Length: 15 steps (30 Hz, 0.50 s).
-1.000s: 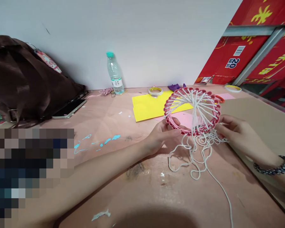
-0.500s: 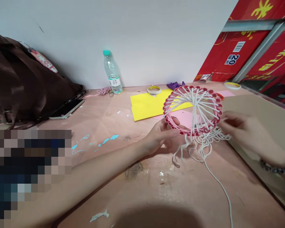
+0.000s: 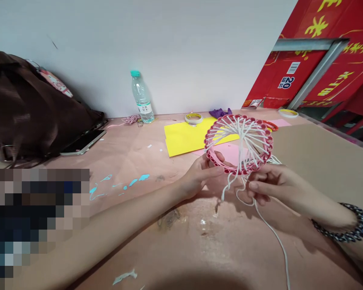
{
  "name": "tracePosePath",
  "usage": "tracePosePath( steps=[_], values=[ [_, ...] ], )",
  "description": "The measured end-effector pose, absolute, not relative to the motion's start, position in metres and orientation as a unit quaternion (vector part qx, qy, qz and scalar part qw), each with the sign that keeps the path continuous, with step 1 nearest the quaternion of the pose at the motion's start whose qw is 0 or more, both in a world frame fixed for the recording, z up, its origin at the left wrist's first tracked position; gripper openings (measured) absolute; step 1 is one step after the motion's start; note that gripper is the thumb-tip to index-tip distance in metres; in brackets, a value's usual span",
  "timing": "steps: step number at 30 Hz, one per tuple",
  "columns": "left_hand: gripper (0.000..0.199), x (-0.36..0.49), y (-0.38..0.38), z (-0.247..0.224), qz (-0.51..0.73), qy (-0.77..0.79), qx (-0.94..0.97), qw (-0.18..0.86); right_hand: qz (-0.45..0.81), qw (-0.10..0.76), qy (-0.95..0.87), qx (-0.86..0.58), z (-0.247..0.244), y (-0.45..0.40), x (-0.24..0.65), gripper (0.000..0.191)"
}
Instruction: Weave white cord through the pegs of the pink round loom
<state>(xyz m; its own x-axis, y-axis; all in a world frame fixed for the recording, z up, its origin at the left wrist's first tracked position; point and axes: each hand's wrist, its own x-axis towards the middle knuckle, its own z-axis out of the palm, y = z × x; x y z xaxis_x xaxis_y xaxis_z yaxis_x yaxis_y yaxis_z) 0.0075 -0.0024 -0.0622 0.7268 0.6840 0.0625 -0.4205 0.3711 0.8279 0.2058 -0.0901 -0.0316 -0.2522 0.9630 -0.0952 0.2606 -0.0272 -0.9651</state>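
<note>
My left hand is closed on the lower left rim of a round pink ring edged with small rolled paper tubes. White yarn runs across the ring like spokes, leaving a gap at the lower left. Below the rim on the right, my right hand pinches the white yarn, its fingertips partly covering it. A loose yarn tail hangs under the ring, and a long strand trails toward the front edge of the view. Behind my right hand, more yarn is mostly hidden.
Yellow sheets, a tape roll and purple material lie behind the ring. A water bottle stands by the wall. At left are a phone and a dark bag. Brown board lies at right.
My right hand has moved left and down, from beside the ring's right edge to beneath its lower rim. The view has shifted slightly; my left hand still grips the ring.
</note>
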Motion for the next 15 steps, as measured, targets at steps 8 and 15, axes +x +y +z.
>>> tracePosePath(
  steps=[8, 15],
  values=[
    [0.035, 0.009, -0.002, -0.06, 0.336, 0.129, 0.437, 0.824, 0.279, 0.385, -0.607, -0.637, -0.042, -0.068, 0.254, 0.034],
    [0.033, 0.008, -0.001, -0.063, 0.336, 0.113, 0.445, 0.822, 0.09, 0.255, -0.639, -0.721, -0.047, -0.056, 0.274, 0.02]
  ],
)
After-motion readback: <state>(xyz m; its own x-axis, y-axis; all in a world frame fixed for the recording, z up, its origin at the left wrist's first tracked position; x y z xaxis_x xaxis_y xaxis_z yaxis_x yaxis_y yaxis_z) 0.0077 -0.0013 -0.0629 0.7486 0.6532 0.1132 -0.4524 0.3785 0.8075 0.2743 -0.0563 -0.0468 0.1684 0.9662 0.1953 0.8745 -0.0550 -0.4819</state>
